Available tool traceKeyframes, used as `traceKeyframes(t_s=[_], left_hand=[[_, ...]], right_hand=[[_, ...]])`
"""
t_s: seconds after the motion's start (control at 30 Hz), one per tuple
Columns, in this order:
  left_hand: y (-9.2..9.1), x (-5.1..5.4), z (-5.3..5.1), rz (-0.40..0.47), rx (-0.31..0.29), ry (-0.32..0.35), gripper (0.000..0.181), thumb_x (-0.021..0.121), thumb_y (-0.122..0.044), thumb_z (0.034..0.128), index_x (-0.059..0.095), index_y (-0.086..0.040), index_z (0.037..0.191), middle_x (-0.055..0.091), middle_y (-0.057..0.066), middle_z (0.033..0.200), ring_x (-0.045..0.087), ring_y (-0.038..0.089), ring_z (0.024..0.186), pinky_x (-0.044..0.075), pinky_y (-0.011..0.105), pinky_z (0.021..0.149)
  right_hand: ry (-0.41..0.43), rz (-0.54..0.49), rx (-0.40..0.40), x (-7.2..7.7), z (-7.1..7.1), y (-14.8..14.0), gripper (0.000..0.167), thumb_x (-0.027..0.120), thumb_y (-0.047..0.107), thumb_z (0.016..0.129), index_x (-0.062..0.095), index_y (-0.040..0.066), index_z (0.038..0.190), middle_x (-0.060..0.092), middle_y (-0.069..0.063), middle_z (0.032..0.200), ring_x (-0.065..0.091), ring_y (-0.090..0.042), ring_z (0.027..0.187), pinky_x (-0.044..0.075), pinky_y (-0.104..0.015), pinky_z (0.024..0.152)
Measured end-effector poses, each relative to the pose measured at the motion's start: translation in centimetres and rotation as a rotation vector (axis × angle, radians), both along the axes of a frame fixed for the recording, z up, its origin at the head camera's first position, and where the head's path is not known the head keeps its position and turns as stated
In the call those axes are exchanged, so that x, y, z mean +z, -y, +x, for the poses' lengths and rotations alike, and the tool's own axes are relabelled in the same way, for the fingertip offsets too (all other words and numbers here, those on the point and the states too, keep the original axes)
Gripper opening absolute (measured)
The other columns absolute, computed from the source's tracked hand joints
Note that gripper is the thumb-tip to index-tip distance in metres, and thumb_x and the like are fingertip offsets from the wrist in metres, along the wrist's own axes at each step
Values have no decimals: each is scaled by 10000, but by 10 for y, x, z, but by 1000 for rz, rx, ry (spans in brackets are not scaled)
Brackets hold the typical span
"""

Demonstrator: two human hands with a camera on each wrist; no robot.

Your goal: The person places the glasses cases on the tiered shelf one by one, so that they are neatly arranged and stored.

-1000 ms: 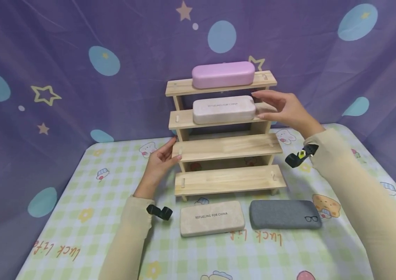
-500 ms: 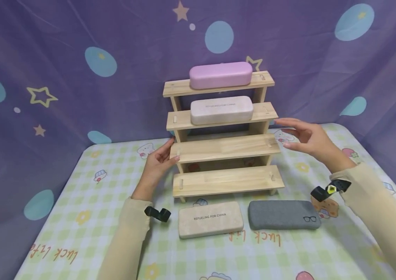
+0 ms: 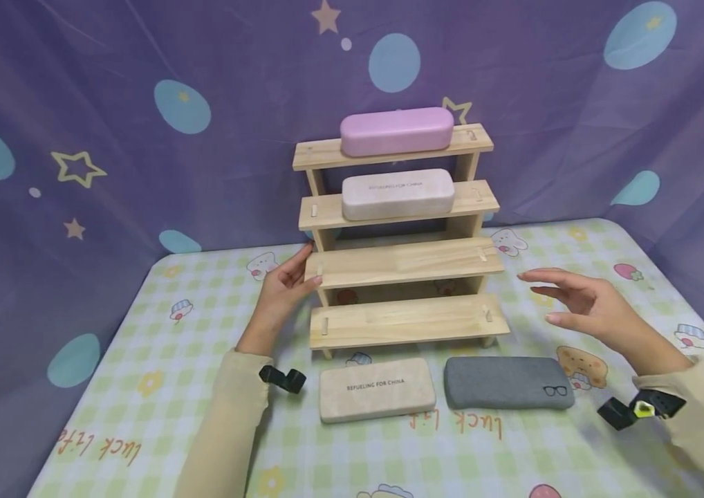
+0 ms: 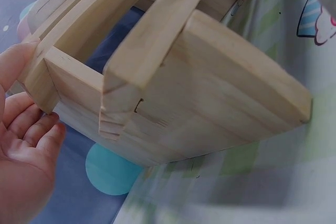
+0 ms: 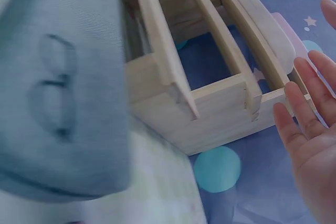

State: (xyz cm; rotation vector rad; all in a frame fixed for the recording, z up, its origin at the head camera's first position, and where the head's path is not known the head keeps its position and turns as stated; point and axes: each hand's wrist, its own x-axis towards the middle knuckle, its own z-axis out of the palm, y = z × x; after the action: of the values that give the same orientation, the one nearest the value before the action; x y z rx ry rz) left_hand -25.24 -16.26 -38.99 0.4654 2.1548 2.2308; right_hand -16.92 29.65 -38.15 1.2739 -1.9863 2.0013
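From here I see the left hand (image 3: 280,294) holding one end of the wooden rack (image 3: 402,264) between thumb and fingers, while the right hand (image 3: 595,308) hangs empty, fingers loosely parted, apart from it. The pink case (image 3: 397,135) sits on the top shelf (image 3: 321,151), the white case (image 3: 398,203) one below; the beige case (image 3: 377,404) and grey case (image 3: 498,384) lie on the bench (image 3: 159,332) in front. I'd worry that an uneven left-side tug could tilt everything and slide the upper two off.

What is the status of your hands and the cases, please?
Left hand holds wooden rack. Right hand empty. Pink case, white case shelved. Beige case, grey case before rack; no obstruction seen.
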Motion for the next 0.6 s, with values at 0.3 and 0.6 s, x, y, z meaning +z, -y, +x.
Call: traceKeyframes(t_s=[0.3,0.6], left_hand=[[-3,0,1,-6,-7,5,635,623,76,845,357,27,1420,372,175,1463,389,270,1332,364,217,1055],[1,-1,1,-1,-3,-10,629,616,77,850,354,32,1421,369,176,1465,385,264,1334,360,231,1063]], right_hand=[[111,61,-17,-23,31,-12,473,442,-254,821,379,-216,1289,502,-161,1362,480,-184,1260,440,-232,996],[292,156,48,-36,49,-16,489,444,-256,816,414,-160,1295,541,-30,1340,498,-109,1240,463,-160,928]])
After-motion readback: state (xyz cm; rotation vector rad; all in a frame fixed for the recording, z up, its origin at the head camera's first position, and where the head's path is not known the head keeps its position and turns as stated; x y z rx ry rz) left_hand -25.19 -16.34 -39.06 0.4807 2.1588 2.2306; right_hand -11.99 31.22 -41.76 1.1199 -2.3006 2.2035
